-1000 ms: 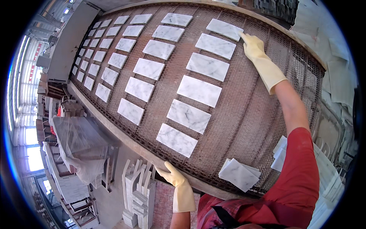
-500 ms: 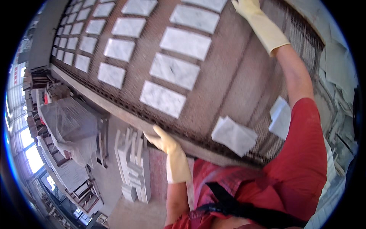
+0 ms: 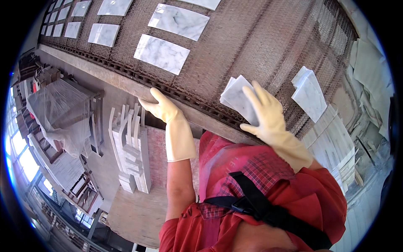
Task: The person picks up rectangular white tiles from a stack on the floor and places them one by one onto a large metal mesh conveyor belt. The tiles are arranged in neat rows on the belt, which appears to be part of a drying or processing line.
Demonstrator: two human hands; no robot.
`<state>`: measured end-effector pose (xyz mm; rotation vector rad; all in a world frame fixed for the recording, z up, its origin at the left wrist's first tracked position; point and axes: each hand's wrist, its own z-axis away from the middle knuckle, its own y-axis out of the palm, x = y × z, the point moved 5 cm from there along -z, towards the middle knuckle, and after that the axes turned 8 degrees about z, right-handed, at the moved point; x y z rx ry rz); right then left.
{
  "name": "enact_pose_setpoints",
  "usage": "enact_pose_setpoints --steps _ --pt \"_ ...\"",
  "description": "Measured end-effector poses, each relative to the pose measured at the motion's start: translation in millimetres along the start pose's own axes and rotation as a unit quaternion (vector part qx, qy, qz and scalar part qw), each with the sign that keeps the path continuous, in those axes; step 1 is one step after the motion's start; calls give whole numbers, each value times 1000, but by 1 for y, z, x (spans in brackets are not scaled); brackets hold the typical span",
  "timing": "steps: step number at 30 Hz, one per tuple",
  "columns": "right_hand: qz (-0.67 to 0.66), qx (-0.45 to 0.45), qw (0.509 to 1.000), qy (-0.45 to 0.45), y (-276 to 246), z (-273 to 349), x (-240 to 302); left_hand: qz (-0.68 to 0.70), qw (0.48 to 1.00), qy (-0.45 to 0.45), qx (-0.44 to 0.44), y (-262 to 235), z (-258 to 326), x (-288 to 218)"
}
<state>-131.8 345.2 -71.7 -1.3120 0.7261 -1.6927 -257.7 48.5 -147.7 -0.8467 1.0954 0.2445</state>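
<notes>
A wide wire-mesh conveyor belt (image 3: 260,46) carries white marble tiles in rows. My right hand (image 3: 268,115), in a pale yellow rubber glove, lies flat on a small stack of white marble tiles (image 3: 237,97) at the belt's near edge, fingers spread over the top tile. My left hand (image 3: 161,107), gloved the same way, rests its fingers on the belt's rusty metal side rail (image 3: 126,82) and holds nothing. The nearest lone tile (image 3: 161,53) lies on the mesh just beyond my left hand.
Another stack of marble tiles (image 3: 310,93) sits at the belt's right end, above more stacked slabs (image 3: 331,143). Below the rail stand upright stone slabs (image 3: 130,147) on a pallet and a plastic-wrapped pallet (image 3: 63,111). More tiles (image 3: 178,21) run up the belt.
My right hand has come back from the far side of the belt and now lies on the tile stack at the near edge. My view has tilted downward; the left hand stays on the rail.
</notes>
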Motion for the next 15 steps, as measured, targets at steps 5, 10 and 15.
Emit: enact_pose_setpoints --steps 5,10,15 --pt "125 -96 987 12 19 -12 12 16 1000 -2 17 1 2 1" --pt "90 -51 994 19 21 -17 6 14 1000 5 17 0 5 0" --pt "84 5 996 37 24 -19 3 24 1000 2 12 -4 9 6"
